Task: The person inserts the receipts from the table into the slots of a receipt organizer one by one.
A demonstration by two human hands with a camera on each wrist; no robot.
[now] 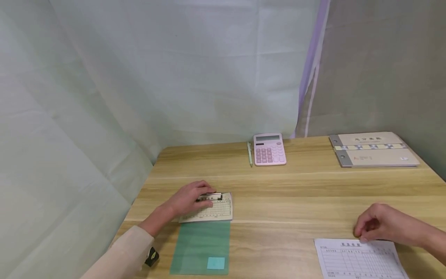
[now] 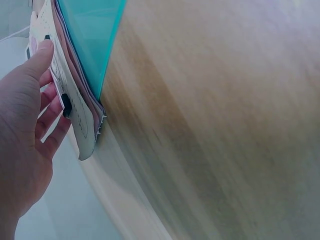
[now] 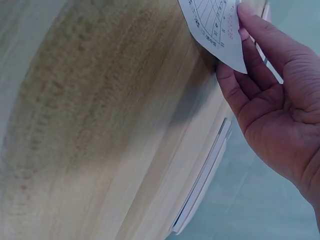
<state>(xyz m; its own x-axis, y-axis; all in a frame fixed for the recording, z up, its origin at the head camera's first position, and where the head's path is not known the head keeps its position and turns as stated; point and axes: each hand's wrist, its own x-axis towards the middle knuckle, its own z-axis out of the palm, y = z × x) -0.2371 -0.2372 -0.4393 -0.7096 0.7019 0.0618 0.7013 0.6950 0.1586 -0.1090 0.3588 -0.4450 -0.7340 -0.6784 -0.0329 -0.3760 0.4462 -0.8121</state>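
Note:
On the left of the table lies a green clipboard (image 1: 203,246) with a light blue label at its lower end. A pad of printed forms (image 1: 223,209) covers its upper part, under a metal clip (image 1: 216,196) with black ends. My left hand (image 1: 191,199) grips this clip, fingers over its top and thumb on the near side; the left wrist view shows the pad's layered edges (image 2: 92,112). At the right, my right hand (image 1: 386,224) pinches the top edge of a single white printed form (image 1: 359,257). In the right wrist view that form's corner (image 3: 220,37) curves up off the table.
At the back stand a pink calculator (image 1: 270,149) and, beside it, a pale green pen (image 1: 249,154). A bound beige ledger (image 1: 379,155) lies at the back right. Near my left sleeve is a small black object (image 1: 151,257). Curtains hang behind the wooden table (image 1: 278,201).

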